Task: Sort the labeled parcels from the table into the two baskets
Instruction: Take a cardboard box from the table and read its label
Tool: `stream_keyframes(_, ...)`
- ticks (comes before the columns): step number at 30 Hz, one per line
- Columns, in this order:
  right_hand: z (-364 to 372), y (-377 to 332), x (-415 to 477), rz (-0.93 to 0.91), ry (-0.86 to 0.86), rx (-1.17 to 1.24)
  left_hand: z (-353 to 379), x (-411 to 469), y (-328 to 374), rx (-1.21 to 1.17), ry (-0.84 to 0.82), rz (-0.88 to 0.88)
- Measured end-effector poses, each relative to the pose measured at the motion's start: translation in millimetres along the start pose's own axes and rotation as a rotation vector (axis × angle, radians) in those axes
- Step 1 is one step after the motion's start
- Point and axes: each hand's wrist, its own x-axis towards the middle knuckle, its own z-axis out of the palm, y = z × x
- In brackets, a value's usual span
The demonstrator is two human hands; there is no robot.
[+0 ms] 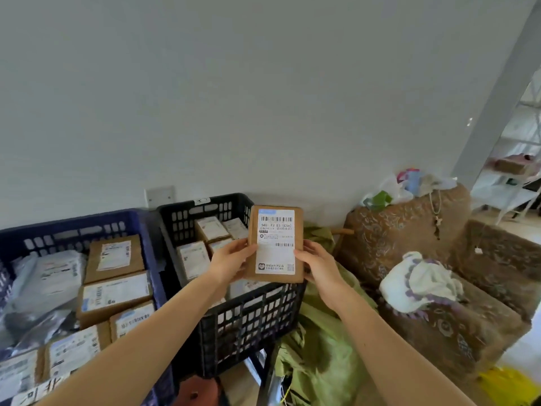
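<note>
Head view shows a brown parcel (275,244) held upright just right of centre. The left hand (231,260) pinches its left edge and the right hand (317,266) its right edge, with the label (276,238) facing the camera. It hangs over the right rim of the black basket (254,312), with the blue basket (73,227) well away at 8 o'clock. Released from here, it would likely clip that rim and slide onto the green cloth (322,347) at 5 o'clock. Both hands grip only the lower half, so it may tip. A misread code would put it in the wrong basket.
</note>
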Motion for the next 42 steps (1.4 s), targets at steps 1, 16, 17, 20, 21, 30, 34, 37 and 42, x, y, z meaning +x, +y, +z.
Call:
stream_keyframes(1, -2.5, -0.5, 14.2, -0.009, -0.025, -0.017, 2.6, 7.4, 0.8, -0.005, 0.014, 0.001)
stream_keyframes(16, 64.9, 29.3, 173.2, 0.127, -0.281, -0.076, -53.5, 131.8, 7.6, 0.133, 0.258, -0.088)
stream_keyframes(17, 70.7, 30.2, 182.0, 0.134, -0.291, -0.090, -58.7, 140.3, 6.6, 0.132, 0.266, -0.097)
stream_keyframes(20, 89.5, 30.6, 208.5, 0.147, -0.323, -0.105, -74.1, 165.5, 4.8, 0.099, 0.287, -0.112)
stream_keyframes(21, 95.9, 31.1, 217.6, 0.149, -0.331, -0.108, -79.0, 173.4, 5.2, 0.093, 0.296, -0.113)
stream_keyframes(30, 144.8, 46.0, 278.6, 0.179, -0.461, -0.092, -115.4, 225.7, 4.7, 0.064, 0.391, -0.148)
stream_keyframes(34, 162.4, 51.1, 303.2, 0.209, -0.555, -0.073, -126.7, 241.2, 4.9, 0.094, 0.458, -0.120)
stream_keyframes(37, 174.2, 55.2, 320.4, 0.213, -0.631, -0.047, -134.6, 251.9, 3.8, 0.125, 0.513, -0.102)
stream_keyframes(42, 194.2, 62.4, 349.1, 0.222, -0.753, -0.048, -141.4, 262.4, 1.1, 0.137, 0.604, -0.113)
